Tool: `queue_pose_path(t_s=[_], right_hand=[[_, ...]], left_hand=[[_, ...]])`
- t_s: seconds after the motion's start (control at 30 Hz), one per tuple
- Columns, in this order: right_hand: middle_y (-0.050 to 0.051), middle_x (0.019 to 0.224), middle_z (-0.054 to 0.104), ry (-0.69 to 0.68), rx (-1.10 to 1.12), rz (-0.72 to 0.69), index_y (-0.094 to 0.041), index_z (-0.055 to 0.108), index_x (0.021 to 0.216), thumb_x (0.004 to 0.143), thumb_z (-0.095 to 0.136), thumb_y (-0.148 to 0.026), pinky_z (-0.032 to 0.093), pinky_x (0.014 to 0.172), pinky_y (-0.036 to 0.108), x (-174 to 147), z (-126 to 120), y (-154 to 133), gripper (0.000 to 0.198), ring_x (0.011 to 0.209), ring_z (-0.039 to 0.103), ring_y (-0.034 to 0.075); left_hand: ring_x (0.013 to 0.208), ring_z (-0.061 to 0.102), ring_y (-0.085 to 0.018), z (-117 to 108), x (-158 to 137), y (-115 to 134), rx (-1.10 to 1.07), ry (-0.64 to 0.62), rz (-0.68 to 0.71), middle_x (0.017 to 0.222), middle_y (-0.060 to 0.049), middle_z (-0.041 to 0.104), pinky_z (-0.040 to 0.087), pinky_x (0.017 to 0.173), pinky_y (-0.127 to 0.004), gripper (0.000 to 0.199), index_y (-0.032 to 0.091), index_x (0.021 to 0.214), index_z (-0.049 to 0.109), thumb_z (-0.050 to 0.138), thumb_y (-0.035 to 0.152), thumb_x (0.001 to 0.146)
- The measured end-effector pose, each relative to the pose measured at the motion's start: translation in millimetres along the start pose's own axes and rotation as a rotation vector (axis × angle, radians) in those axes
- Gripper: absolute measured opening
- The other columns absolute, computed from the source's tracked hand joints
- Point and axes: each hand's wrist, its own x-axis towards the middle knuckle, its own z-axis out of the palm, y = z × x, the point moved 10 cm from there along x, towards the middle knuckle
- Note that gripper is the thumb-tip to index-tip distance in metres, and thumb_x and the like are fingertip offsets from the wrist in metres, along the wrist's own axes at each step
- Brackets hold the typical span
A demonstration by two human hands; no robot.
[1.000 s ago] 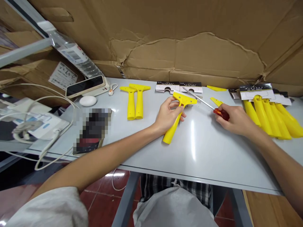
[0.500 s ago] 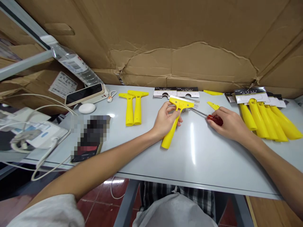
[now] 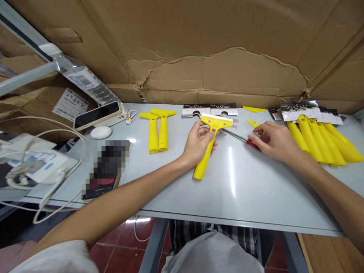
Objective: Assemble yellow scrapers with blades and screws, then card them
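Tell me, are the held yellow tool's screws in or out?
In, it seems: two grey screw heads show on the yellow tool. How tight, I cannot tell.

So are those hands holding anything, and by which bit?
The left hand holds a yellow scraper by its upper handle, just below the head. The right hand is at the red-handled screwdriver; whether it grips it, I can't tell.

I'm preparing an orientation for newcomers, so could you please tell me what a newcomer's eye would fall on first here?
Probably the bright yellow scraper held in the left grip, near the picture's middle. Next might come the red-handled screwdriver, partly hidden by the right grip, and the bunch of carded yellow tools at the table's right.
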Motion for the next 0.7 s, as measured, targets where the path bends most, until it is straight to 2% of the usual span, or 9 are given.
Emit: queue_pose_path(t_s=[0.1,0.23,0.37,0.47,0.6,0.7], right_hand=[[0.008,0.102,0.068,0.06,-0.004,0.008,-0.016,0.075,0.103,0.095,0.051,-0.056,0.041,0.082,0.028,29.7,-9.8,0.8,0.047,0.083,0.058,0.013],[0.01,0.098,0.069,0.025,0.039,0.038,-0.014,0.075,0.108,0.093,0.056,-0.049,0.047,0.087,0.031,76.2,-10.7,-6.1,0.043,0.079,0.059,0.014],[0.008,0.075,0.065,-0.202,0.153,0.199,-0.008,0.067,0.129,0.091,0.065,-0.055,0.052,0.075,0.029,102.2,13.2,-6.5,0.061,0.06,0.057,0.012],[0.007,0.069,0.063,-0.321,0.265,0.313,-0.006,0.058,0.142,0.087,0.073,-0.061,0.053,0.068,0.026,108.2,33.8,-1.1,0.079,0.052,0.055,0.011],[0.008,0.08,0.066,-0.329,0.5,0.382,-0.009,0.051,0.146,0.078,0.084,-0.056,0.051,0.055,0.024,117.3,56.7,9.9,0.089,0.053,0.059,0.011],[0.008,0.088,0.066,-0.247,0.669,0.396,-0.01,0.055,0.134,0.071,0.091,-0.045,0.05,0.05,0.022,124.7,63.1,15.9,0.081,0.057,0.061,0.01]], left_hand=[[0.061,0.065,-0.011,0.7,-1.5,-1.2,-0.002,-0.003,-0.005,0.094,-0.003,0.07,0.054,0.052,-0.025,0.034,0.021,0.111,0.05,0.07,0.028,0.085],[0.061,0.065,-0.011,1.8,-3.0,-1.6,-0.003,-0.013,0.003,0.093,-0.002,0.069,0.054,0.052,-0.025,0.034,0.021,0.11,0.05,0.071,0.029,0.084],[0.061,0.065,-0.011,2.5,-3.4,-3.7,-0.011,-0.021,-0.006,0.094,-0.002,0.069,0.053,0.051,-0.025,0.036,0.022,0.112,0.05,0.071,0.029,0.084],[0.06,0.065,-0.012,2.1,-3.4,-5.1,-0.031,-0.014,-0.014,0.094,-0.002,0.068,0.053,0.051,-0.026,0.035,0.022,0.112,0.049,0.071,0.03,0.085],[0.06,0.065,-0.012,3.3,-3.9,-4.7,-0.034,-0.023,-0.014,0.095,-0.002,0.068,0.052,0.051,-0.026,0.036,0.022,0.112,0.05,0.071,0.031,0.084],[0.06,0.065,-0.012,3.4,-4.2,-3.5,-0.028,-0.021,-0.01,0.094,-0.001,0.067,0.052,0.051,-0.026,0.036,0.023,0.112,0.051,0.071,0.031,0.084]])
